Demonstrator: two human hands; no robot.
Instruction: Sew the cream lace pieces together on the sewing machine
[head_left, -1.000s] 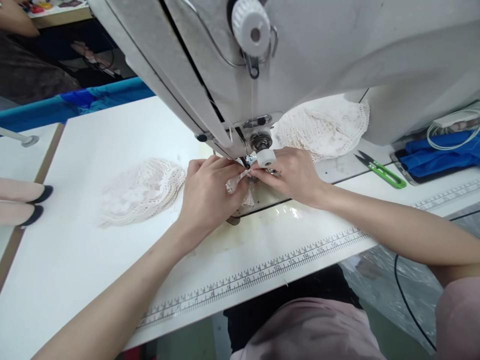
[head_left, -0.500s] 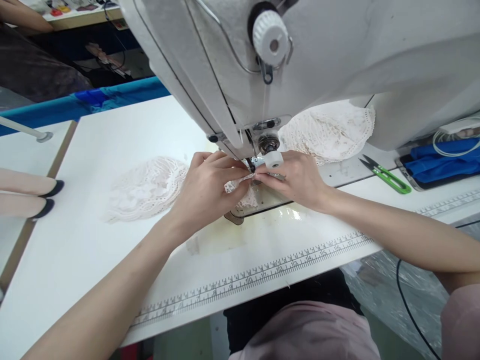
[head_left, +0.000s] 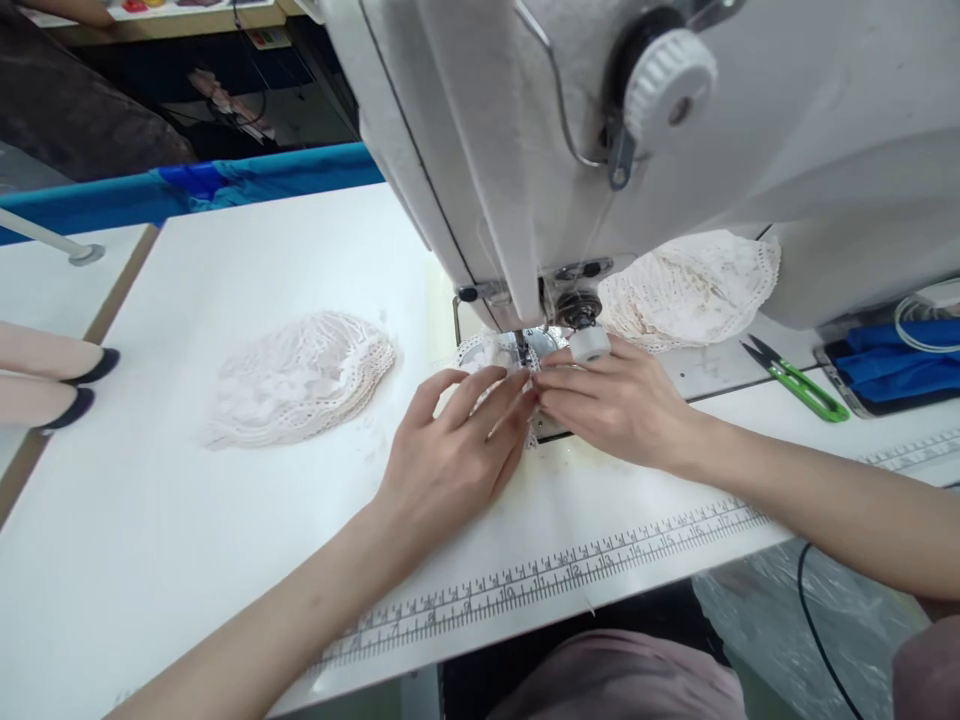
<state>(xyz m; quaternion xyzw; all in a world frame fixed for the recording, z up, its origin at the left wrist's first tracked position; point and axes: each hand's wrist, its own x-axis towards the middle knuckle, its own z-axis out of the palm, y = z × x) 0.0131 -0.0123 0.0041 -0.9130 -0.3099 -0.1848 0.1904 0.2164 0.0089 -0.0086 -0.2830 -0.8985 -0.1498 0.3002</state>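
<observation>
A white lace piece (head_left: pixel 487 352) lies at the needle and presser foot of the sewing machine (head_left: pixel 465 160), partly covered by my fingers. My left hand (head_left: pixel 459 445) is in front of the foot, its curled fingertips pinching the lace's near edge. From the right, my right hand (head_left: pixel 622 405) presses its closed fingers on the same lace, fingertips nearly touching the left ones. How each thumb grips is hidden. A stack of lace pieces (head_left: pixel 300 380) lies left of my hands, and another lace stack (head_left: pixel 694 290) sits behind the machine's needle area.
Green thread snips (head_left: pixel 799 382) lie to the right, beside a phone (head_left: pixel 855 385) under blue cloth (head_left: pixel 900 360). A printed ruler (head_left: pixel 540 588) runs along the table's front edge. Two padded rods (head_left: pixel 45 375) extend in from the left. Another person (head_left: pixel 67 100) sits beyond the blue cloth strip.
Both hands have come nearer the table's front edge relative to the needle. More lace now shows behind my fingers at the foot. The view has shifted slightly.
</observation>
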